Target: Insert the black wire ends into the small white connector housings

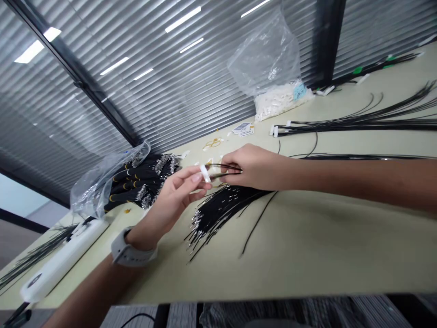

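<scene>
Well behind table's near edge (259, 297): left fingers (194, 178) clamp white clip (205, 173), right fingers (232, 166) pinch black cables (225, 167).

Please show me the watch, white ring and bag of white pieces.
Watch (133, 254): head view, on strap.
White ring (205, 173): head view, outer side.
Bag of white pieces (264, 57): head view, upper plastic.

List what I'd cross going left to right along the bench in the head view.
Long white plastic bar → clear plastic bag → left hand → right hand → plastic bag of white parts → spread black cables
</scene>
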Available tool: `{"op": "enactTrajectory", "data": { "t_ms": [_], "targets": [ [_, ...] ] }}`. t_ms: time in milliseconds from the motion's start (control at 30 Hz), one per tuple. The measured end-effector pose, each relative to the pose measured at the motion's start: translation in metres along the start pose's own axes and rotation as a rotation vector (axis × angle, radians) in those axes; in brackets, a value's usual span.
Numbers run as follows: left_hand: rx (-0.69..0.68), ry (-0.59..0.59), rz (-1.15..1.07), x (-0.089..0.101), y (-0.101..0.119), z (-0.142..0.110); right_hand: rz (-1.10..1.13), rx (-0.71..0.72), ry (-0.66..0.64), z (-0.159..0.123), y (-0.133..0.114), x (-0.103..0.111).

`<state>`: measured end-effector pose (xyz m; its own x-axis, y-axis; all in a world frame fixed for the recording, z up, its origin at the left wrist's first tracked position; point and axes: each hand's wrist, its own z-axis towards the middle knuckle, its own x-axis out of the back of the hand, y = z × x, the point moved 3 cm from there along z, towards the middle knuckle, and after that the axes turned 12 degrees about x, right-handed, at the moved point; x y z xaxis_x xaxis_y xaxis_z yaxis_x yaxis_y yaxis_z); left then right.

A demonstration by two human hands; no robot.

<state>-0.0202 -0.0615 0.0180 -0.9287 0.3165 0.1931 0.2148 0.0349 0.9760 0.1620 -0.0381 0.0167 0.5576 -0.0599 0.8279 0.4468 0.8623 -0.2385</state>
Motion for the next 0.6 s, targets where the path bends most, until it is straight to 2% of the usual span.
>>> {"op": "enactTrajectory", "data": {
  "t_ms": [67,133,267,333,467,600],
  "targets": [
    [-0.004,0.049,0.098,0.000,0.009,-0.004,0.160,-0.069,-0.018,0.003,0.005,0.009],
    [0.017,0.073,0.290,-0.003,0.019,-0.010,0.201,-0.084,0.005,0.009,0.005,0.018],
    [0.145,0.031,0.840,-0.022,0.031,-0.018,0.085,-0.039,0.079,0.021,0.002,0.031],
    [0.120,0.043,1.038,-0.034,0.035,-0.015,0.033,0.022,0.066,0.028,0.000,0.033],
    [0.032,0.055,1.115,-0.049,0.035,0.003,-0.011,0.030,-0.012,0.035,-0.002,0.037],
    [0.007,0.104,1.101,-0.055,0.034,0.016,-0.123,0.042,0.064,0.041,-0.009,0.047]
  ]
}}
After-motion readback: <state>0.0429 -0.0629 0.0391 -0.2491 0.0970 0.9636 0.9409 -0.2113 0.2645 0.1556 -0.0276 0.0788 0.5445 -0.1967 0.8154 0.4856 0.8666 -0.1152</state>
